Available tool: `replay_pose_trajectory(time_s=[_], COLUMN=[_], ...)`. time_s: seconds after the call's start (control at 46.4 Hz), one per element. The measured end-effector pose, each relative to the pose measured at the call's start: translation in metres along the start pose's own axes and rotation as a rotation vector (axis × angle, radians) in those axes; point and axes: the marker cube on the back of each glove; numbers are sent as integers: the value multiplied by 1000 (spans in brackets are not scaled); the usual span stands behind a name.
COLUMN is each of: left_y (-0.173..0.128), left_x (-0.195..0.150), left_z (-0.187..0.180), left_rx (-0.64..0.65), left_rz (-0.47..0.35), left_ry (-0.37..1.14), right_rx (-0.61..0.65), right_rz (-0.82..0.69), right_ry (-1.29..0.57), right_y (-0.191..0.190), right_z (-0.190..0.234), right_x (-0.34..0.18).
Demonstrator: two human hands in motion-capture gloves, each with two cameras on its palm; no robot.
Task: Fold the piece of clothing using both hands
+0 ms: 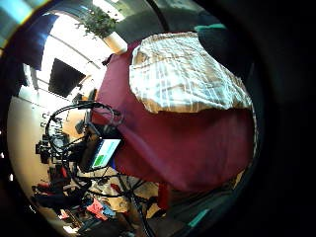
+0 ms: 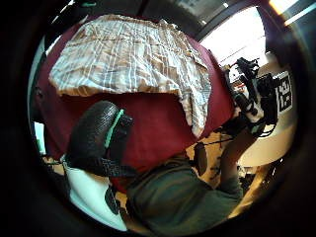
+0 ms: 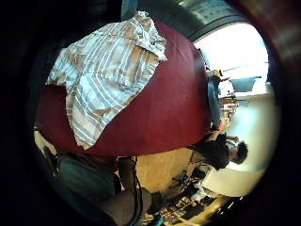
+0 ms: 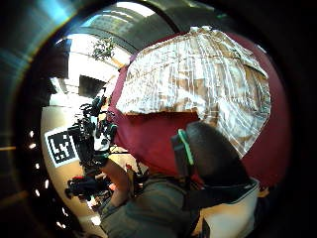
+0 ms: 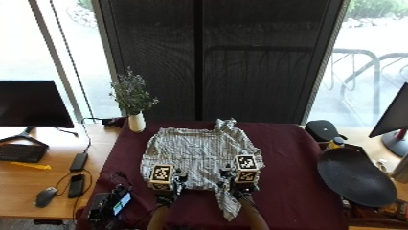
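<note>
On the far left we see a monitor, keyboard and mouse on a wooden desk. At ten o'clock from the shirt a vase with a plant stands on the dark red bench. A small device with a lit screen sits at the bench's near left corner; we cannot read its display.

The striped shirt lies spread flat at the bench's middle, one sleeve trailing toward six o'clock.

Our left hand is at the shirt's near edge, our right hand just beside the trailing sleeve. We cannot tell either grip's state: the fingers are hidden.

At three o'clock lies a black disc. No writing is legible.
</note>
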Motion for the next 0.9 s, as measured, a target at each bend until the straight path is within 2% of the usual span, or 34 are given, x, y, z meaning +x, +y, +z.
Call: replay_pose_trajectory(time_s=[0.086, 0.258, 0.431, 0.517, 0.582, 0.646, 0.689, 0.819, 0.905], left_y=[0, -10, -19, -22, -18, -9, -10, -32, -18], left_x=[4, 9, 11, 10, 9, 5, 2, -6, 0], left_z=[6, 30, 64, 79, 74, 62, 67, 94, 95], left_rx=[-20, -67, -204, -263, -305, -352, -367, -275, -386], left_rz=[8, 18, 5, -4, -26, -69, -74, -13, -31], left_ry=[2, -2, -49, -58, -92, -152, -171, -174, -98], right_rx=[-43, -100, -199, -274, -305, -297, -267, -321, -262], right_rz=[5, 25, 59, 63, 58, 37, 18, 73, 68], right_ry=[7, 9, 4, -16, -35, -38, -33, 5, -32], right_y=[7, -3, -17, -6, -13, -17, -14, -8, -15], right_z=[2, 30, 72, 74, 88, 96, 91, 97, 101], right_x=[5, 23, 40, 35, 37, 35, 30, 29, 29])
